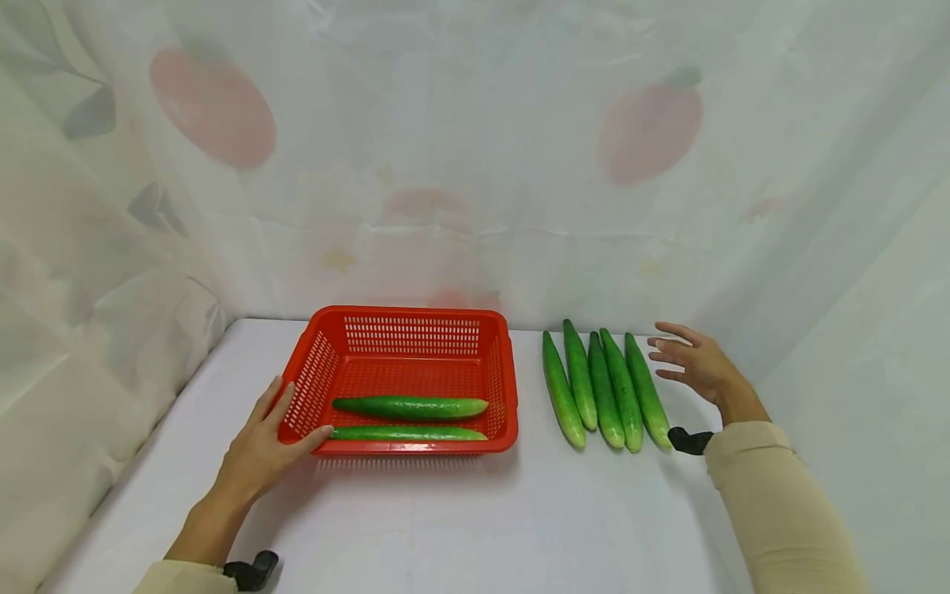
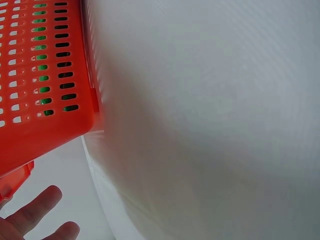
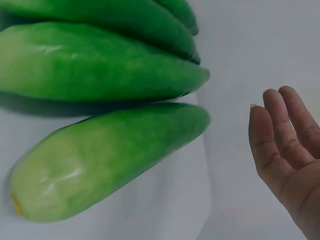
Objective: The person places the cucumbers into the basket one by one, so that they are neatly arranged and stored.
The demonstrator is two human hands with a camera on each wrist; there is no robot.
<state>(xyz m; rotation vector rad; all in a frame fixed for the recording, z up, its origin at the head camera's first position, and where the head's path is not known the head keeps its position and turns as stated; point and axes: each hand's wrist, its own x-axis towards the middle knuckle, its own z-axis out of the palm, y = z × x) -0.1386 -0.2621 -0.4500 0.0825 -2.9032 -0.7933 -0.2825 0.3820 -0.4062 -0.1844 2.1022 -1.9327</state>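
Note:
A red plastic basket (image 1: pixel 416 447) stands on the table, with a cucumber (image 1: pixel 408 407) and another cucumber (image 1: pixel 408 433) lying crosswise inside near its front wall. My left hand (image 1: pixel 260 450) rests at the basket's front left corner, thumb on the front rim and fingers spread along the left side. In the left wrist view, straight fingers (image 2: pixel 37 210) show beyond the slotted wall. My right hand (image 1: pixel 698 363) hovers just right of several cucumbers laid side by side, nearest the rightmost cucumber (image 1: pixel 647 392). Its fingers are relaxed and hold nothing, as the right wrist view also shows.
The white tabletop (image 1: pixel 445 528) extends in front of the basket. Behind it hangs a pale sheet (image 1: pixel 475 198) printed with faded fruit shapes. Similar sheeting (image 1: pixel 74 330) closes off the left side, and a pale wall (image 1: pixel 876 371) stands at the right.

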